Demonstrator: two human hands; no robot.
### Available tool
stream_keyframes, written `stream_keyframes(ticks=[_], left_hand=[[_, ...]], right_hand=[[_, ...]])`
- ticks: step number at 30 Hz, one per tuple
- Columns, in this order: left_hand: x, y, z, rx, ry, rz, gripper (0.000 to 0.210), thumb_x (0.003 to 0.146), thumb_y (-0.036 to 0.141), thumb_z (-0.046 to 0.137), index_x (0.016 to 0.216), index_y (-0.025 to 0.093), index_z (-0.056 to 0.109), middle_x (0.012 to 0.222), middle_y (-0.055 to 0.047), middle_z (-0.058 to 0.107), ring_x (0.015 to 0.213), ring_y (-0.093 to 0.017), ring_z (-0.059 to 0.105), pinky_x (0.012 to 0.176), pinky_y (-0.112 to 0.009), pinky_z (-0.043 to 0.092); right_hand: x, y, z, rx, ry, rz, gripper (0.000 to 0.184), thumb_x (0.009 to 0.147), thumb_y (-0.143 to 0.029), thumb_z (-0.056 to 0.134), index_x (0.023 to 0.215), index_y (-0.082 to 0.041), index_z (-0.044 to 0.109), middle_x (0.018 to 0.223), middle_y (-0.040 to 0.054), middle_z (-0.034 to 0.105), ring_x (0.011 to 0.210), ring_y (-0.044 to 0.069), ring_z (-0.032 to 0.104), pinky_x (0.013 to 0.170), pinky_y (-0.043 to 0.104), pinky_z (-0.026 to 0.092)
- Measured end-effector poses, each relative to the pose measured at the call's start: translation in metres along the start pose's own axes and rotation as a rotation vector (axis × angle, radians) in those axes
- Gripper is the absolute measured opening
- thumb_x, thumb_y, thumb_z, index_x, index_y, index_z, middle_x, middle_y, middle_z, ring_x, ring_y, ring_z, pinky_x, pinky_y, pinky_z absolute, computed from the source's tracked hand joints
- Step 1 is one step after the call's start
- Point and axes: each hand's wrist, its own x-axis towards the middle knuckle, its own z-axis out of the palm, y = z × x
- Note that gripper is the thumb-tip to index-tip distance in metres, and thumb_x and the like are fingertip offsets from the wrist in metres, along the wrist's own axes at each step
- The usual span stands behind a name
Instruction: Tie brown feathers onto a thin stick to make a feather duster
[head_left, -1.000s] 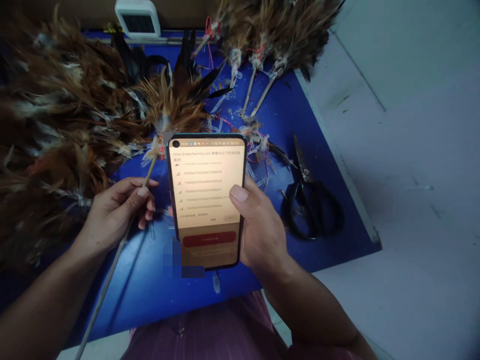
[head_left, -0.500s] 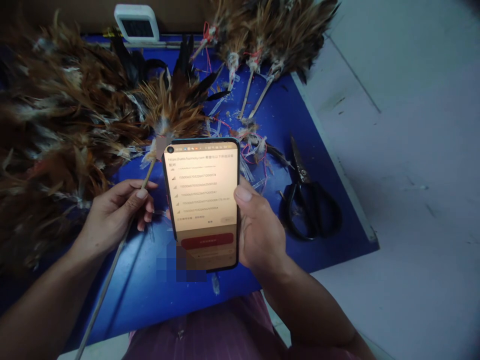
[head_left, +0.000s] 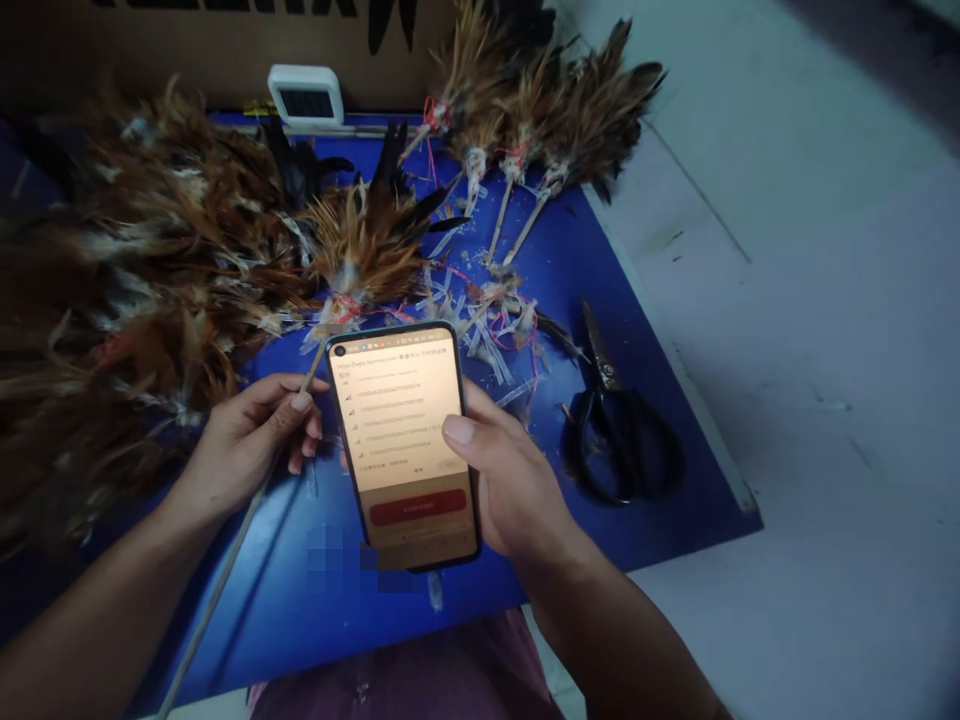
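Observation:
My left hand (head_left: 255, 430) pinches the thin stick of a feather duster (head_left: 367, 240). Its stick slants from the bottom left up to a head of brown and black feathers, bound with red string at its base. In my right hand (head_left: 517, 470) is a smartphone (head_left: 409, 440), tilted slightly, with a list of numbers and a red button on its lit screen. The thumb lies over the screen's right edge; the other fingers are mostly hidden behind the phone. The phone covers part of the table and sits just right of my left fingers.
Black-handled scissors (head_left: 626, 430) lie at the right on the blue table (head_left: 675, 500). A heap of brown feathers (head_left: 187, 230) fills the left. Several feather bundles on sticks (head_left: 555, 130) lie at the back, near a small white device (head_left: 306, 97). Plastic strips and red string (head_left: 487, 330) are scattered mid-table.
The view has tilted, so the table things sit lower in it. The phone has turned slightly, and my right thumb has moved left onto the screen's edge. My left hand keeps its grip.

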Motion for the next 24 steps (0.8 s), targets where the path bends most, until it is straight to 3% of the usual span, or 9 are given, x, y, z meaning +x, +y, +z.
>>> stream_keyframes(ticks=[7,14,24], left_hand=[[-0.0024,-0.0026,-0.0031,0.007,0.011,-0.033,0.022,0.084,0.033,0.067,0.100,0.018,0.068,0.061,0.002,0.059,0.046,-0.011,0.056,0.034,-0.017,0.045],[-0.0016,-0.0051,-0.0052,0.020,-0.017,0.002,0.021,0.085,0.033,0.066,0.100,0.018,0.068,0.060,0.002,0.061,0.046,-0.010,0.056,0.034,-0.017,0.046],[-0.0017,-0.0030,-0.0036,0.016,-0.020,0.000,0.022,0.085,0.034,0.065,0.099,0.017,0.068,0.058,0.002,0.060,0.045,-0.010,0.054,0.035,-0.017,0.045]], right_hand=[[0.0005,0.0018,0.0029,-0.122,0.142,-0.015,0.024,0.084,-0.035,0.063,0.105,-0.024,0.063,0.096,0.0015,0.072,0.088,0.021,0.068,0.082,0.039,0.055],[-0.0006,-0.0001,-0.0019,-0.112,0.052,-0.023,0.034,0.072,-0.023,0.065,0.105,-0.023,0.063,0.097,0.0029,0.070,0.094,0.025,0.066,0.088,0.045,0.052],[-0.0020,-0.0002,0.0029,-0.069,0.043,-0.032,0.033,0.080,-0.036,0.066,0.111,-0.024,0.061,0.102,0.0042,0.072,0.099,0.025,0.067,0.088,0.046,0.054]])
